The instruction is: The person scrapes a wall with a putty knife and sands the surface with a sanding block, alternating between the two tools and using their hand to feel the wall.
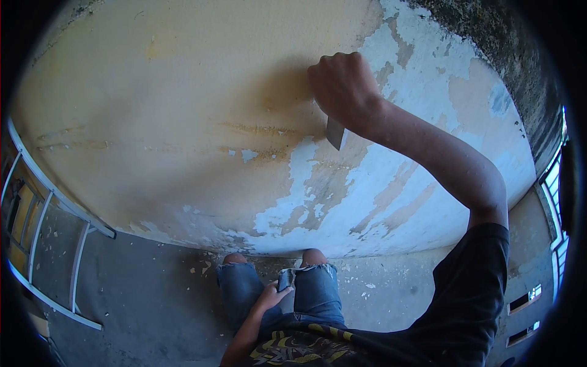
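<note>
My right hand (346, 87) is raised against the wall (183, 104), its fingers closed in a fist. From under the fist sticks the flat metal blade of a scraper (335, 134), pointing downward; its handle is hidden in the hand. Around it, beige paint gives way to pale blue-white patches with ragged edges. Low by my knees, my left hand (271, 298) is closed on a small dark, flat, rectangular object (285, 280). What kind of object that is, I cannot make out.
Paint flakes (367, 286) lie scattered over the grey floor (159, 300). A pale metal frame (76, 263) stands at the left, close to the wall. On the right are a barred window (553, 183) and another wall with slots. Dark, rough staining (489, 37) covers the upper right.
</note>
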The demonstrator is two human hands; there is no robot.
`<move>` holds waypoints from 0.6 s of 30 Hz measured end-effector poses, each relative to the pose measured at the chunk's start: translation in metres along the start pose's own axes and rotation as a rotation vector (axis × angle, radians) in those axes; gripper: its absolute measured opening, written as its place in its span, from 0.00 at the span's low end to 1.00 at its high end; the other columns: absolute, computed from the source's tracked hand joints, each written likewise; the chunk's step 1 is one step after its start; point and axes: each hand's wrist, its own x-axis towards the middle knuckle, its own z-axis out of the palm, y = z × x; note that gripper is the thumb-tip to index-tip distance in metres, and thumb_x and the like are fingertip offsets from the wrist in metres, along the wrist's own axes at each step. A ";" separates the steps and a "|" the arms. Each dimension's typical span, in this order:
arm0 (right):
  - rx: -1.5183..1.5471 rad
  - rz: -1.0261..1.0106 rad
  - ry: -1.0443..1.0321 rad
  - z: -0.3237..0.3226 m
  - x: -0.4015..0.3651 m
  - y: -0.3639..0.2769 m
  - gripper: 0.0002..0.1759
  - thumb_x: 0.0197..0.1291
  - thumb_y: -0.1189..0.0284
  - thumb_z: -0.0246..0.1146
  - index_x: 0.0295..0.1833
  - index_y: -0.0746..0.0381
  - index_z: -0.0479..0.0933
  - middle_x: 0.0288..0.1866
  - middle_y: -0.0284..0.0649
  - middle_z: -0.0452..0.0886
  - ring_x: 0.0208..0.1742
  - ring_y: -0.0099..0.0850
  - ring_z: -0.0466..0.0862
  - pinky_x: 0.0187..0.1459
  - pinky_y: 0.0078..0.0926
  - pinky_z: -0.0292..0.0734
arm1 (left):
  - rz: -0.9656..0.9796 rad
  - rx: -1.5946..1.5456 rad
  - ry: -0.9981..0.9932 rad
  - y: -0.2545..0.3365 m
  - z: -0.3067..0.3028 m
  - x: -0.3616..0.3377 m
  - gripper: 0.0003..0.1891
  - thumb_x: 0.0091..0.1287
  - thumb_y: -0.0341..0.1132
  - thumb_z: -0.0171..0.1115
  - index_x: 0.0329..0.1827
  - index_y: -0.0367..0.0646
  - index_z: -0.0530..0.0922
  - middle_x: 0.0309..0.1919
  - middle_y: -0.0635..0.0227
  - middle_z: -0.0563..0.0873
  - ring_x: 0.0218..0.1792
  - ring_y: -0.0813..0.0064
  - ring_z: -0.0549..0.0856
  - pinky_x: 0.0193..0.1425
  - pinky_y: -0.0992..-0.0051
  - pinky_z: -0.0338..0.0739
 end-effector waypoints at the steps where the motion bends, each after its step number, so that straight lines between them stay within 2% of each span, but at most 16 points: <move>1: 0.011 -0.001 0.007 -0.001 -0.001 0.000 0.07 0.56 0.73 0.69 0.26 0.52 0.85 0.29 0.35 0.88 0.37 0.29 0.91 0.33 0.23 0.82 | 0.000 -0.002 0.000 -0.001 0.000 0.000 0.20 0.67 0.48 0.71 0.43 0.36 0.87 0.32 0.61 0.89 0.34 0.74 0.84 0.43 0.67 0.79; 7: 0.026 0.007 0.034 0.002 -0.002 -0.001 0.08 0.57 0.73 0.68 0.25 0.53 0.85 0.28 0.36 0.88 0.37 0.29 0.91 0.33 0.24 0.82 | -0.010 0.033 -0.021 0.000 -0.001 0.000 0.20 0.68 0.48 0.71 0.44 0.35 0.86 0.33 0.61 0.89 0.34 0.74 0.84 0.44 0.67 0.79; 9: 0.029 0.006 0.042 0.003 -0.002 0.001 0.08 0.57 0.73 0.68 0.25 0.53 0.85 0.29 0.36 0.88 0.37 0.29 0.91 0.33 0.24 0.82 | 0.054 -0.013 -0.001 0.000 0.000 0.000 0.20 0.68 0.48 0.70 0.43 0.35 0.86 0.34 0.60 0.90 0.36 0.74 0.85 0.45 0.66 0.79; 12: -0.006 -0.012 0.041 0.003 -0.003 0.013 0.08 0.57 0.72 0.68 0.25 0.54 0.85 0.27 0.36 0.88 0.33 0.29 0.90 0.29 0.24 0.81 | 0.021 -0.023 0.004 0.002 0.000 -0.002 0.20 0.68 0.48 0.70 0.43 0.35 0.86 0.35 0.58 0.90 0.37 0.73 0.85 0.46 0.66 0.79; 14: 0.045 0.130 0.091 0.003 -0.007 0.039 0.09 0.57 0.72 0.68 0.24 0.55 0.85 0.23 0.36 0.86 0.26 0.28 0.88 0.22 0.25 0.78 | 0.000 -0.023 -0.005 0.002 -0.004 -0.003 0.20 0.68 0.48 0.70 0.43 0.35 0.86 0.36 0.58 0.90 0.38 0.73 0.86 0.47 0.66 0.79; 16: 0.151 0.161 0.166 -0.003 -0.024 0.064 0.11 0.57 0.72 0.68 0.22 0.56 0.83 0.17 0.36 0.82 0.19 0.25 0.84 0.16 0.24 0.73 | -0.014 -0.046 -0.012 0.001 -0.001 -0.003 0.20 0.68 0.48 0.70 0.44 0.35 0.86 0.37 0.58 0.90 0.39 0.72 0.87 0.48 0.66 0.79; 18: 0.221 0.221 0.090 -0.005 -0.041 0.066 0.14 0.60 0.71 0.68 0.21 0.59 0.80 0.16 0.35 0.80 0.16 0.23 0.80 0.14 0.23 0.70 | 0.012 -0.028 0.003 -0.003 0.001 -0.003 0.21 0.68 0.48 0.70 0.45 0.34 0.84 0.37 0.53 0.90 0.38 0.64 0.88 0.47 0.65 0.79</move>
